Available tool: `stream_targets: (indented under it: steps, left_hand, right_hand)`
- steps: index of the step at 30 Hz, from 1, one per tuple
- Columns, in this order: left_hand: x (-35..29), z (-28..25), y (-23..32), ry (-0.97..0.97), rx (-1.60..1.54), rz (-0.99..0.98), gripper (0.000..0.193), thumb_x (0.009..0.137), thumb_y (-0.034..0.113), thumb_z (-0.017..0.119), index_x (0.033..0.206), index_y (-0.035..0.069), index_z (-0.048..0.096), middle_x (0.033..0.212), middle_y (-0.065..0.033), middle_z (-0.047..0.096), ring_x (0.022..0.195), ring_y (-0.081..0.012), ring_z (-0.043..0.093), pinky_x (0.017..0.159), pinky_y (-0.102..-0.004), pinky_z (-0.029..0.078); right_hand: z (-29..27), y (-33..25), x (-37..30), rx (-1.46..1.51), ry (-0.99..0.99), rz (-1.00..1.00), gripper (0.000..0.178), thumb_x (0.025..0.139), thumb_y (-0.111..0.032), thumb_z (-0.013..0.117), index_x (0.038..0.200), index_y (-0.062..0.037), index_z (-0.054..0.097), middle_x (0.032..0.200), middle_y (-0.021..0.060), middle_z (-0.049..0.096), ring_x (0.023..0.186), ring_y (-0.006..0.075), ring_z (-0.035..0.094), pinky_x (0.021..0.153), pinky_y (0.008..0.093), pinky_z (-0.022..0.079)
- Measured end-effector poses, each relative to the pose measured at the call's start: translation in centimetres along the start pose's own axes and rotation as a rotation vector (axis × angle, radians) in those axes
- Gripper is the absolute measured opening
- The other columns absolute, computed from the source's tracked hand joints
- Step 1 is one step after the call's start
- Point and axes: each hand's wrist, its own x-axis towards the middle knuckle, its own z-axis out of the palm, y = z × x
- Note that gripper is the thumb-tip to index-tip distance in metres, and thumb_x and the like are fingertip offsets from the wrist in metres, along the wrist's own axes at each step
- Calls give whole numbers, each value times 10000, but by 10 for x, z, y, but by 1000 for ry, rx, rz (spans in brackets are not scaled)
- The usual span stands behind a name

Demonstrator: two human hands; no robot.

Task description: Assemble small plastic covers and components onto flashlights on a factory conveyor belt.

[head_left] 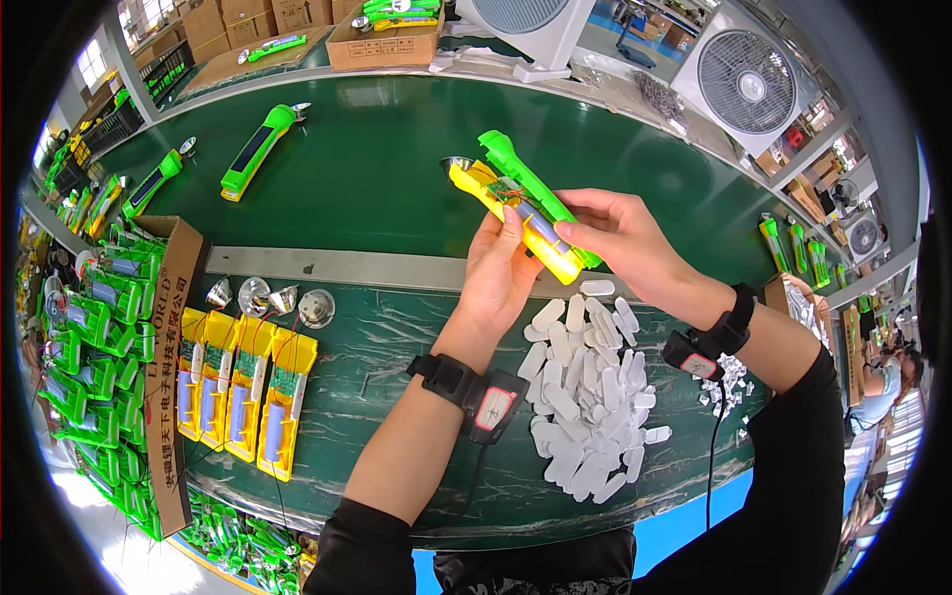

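Yellow casing (557, 260) clasped in left hand (493, 266) — green cover (533, 185) seemingly in right hand (627, 238).

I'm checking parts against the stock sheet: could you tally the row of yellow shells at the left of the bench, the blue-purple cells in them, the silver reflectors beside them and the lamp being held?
Yellow shells: 4
Blue-purple cells: 4
Silver reflectors: 4
Held green-and-yellow lamp: 1
Total: 13
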Motion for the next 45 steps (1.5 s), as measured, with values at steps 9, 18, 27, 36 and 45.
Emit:
stream_targets:
  steps: [9,18,27,36,45]
  left_hand:
    - [2,-1,-4,-76,93,-88,403,969,354,421,1198,23,413,1148,-95,508,1114,-214,497,997,-411,390]
    - [-2,1,-6,-72,280,-96,336,919,244,575,1145,27,453,1101,-80,534,1067,-206,523,926,-383,437]
    - [-4,7,4,46,184,-136,247,906,195,584,1064,45,467,1030,-89,546,1026,-211,538,863,-390,473]
    - [-3,8,0,39,184,-139,295,882,163,611,1087,22,452,1054,-99,528,1024,-212,535,874,-382,468]
    - [-3,8,-4,-40,231,-140,477,764,-45,654,1164,3,398,1099,-112,508,1048,-226,534,892,-376,463]
  right_hand:
    - [-13,22,-8,-120,-135,-20,505,801,-79,628,1264,59,482,1037,131,615,931,147,591,773,266,501]
    - [-14,34,-20,-127,-135,-97,455,836,-58,598,1263,42,477,1031,126,614,930,166,600,786,282,501]
    - [-23,7,-66,-848,-511,-672,292,723,-33,628,1008,-78,582,882,76,539,831,246,562,690,377,465]
    - [-12,30,-82,-830,-440,-608,232,768,-23,615,998,-36,592,856,42,596,770,179,608,698,300,491]
    - [-19,5,-47,-31,-80,-213,427,828,84,547,1235,-26,475,901,28,532,806,85,583,719,223,479]
